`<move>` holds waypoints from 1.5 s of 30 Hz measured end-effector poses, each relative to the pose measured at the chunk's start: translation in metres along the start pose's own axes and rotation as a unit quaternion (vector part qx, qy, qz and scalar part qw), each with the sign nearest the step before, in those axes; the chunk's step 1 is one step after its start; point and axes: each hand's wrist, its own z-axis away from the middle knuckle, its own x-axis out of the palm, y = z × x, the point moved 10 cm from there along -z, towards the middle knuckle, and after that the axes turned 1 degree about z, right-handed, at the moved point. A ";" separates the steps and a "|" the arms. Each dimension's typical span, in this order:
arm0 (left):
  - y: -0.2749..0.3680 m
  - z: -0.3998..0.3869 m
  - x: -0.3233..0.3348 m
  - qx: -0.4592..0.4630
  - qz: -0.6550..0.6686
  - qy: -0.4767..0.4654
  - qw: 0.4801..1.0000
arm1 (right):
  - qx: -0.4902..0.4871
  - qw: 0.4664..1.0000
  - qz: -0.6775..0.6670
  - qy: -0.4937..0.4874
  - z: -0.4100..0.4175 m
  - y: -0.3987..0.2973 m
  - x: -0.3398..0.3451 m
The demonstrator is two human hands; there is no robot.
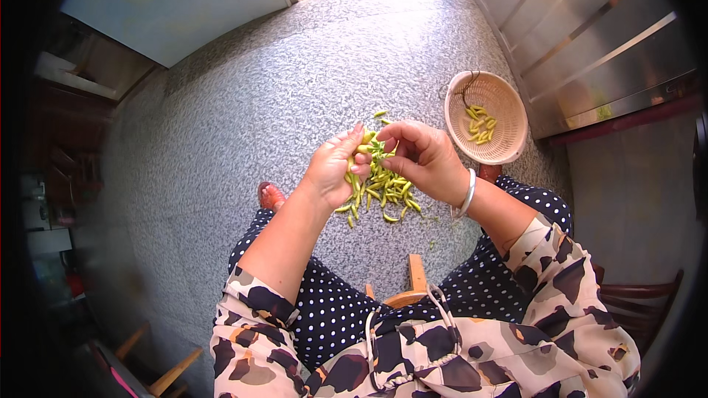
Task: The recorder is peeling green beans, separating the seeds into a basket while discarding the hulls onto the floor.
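In the middle of the head view, my left hand (pixel 340 166) is closed around several pale yellow-green peppers (pixel 350 168), their ends showing between the fingers. My right hand (pixel 426 163), with a silver bangle at the wrist, is curled just to the right, thumb and forefinger at the green stems (pixel 378 149) by the left hand's peppers. Whether its fingertips grip a stem is hard to tell. Below both hands, a pile of small yellow-green peppers (pixel 390 188) lies on the speckled floor, partly hidden. A pink plastic basket (pixel 511 105) to the right holds several peppers (pixel 482 124).
Metal panelled doors (pixel 586 27) stand beyond the basket. A pale panel (pixel 182 0) is at the upper left. Wooden stool parts (pixel 415 273) show between my knees. A wooden chair (pixel 639 293) is at the right, and wooden legs (pixel 174 370) show at the lower left.
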 end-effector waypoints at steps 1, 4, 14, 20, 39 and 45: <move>0.000 0.000 -0.001 0.001 0.001 0.001 1.000 | -0.023 0.999 0.026 -0.019 0.000 -0.007 0.004; -0.004 0.002 0.001 -0.005 -0.042 -0.009 0.999 | -0.088 0.995 0.045 0.022 -0.002 -0.014 0.001; 0.005 0.015 0.019 0.034 -0.049 -0.085 0.995 | 0.092 0.981 -0.160 0.064 -0.007 0.018 -0.006; 0.009 0.016 0.023 0.067 -0.087 -0.108 0.988 | 0.217 0.898 -0.381 -0.034 0.005 0.035 0.022; 0.001 0.009 0.017 0.039 -0.056 -0.100 0.993 | 0.171 0.938 -0.296 -0.053 0.003 0.018 0.015; -0.006 0.009 0.018 0.001 -0.106 -0.083 0.991 | 0.166 0.962 -0.215 0.030 0.001 0.028 -0.026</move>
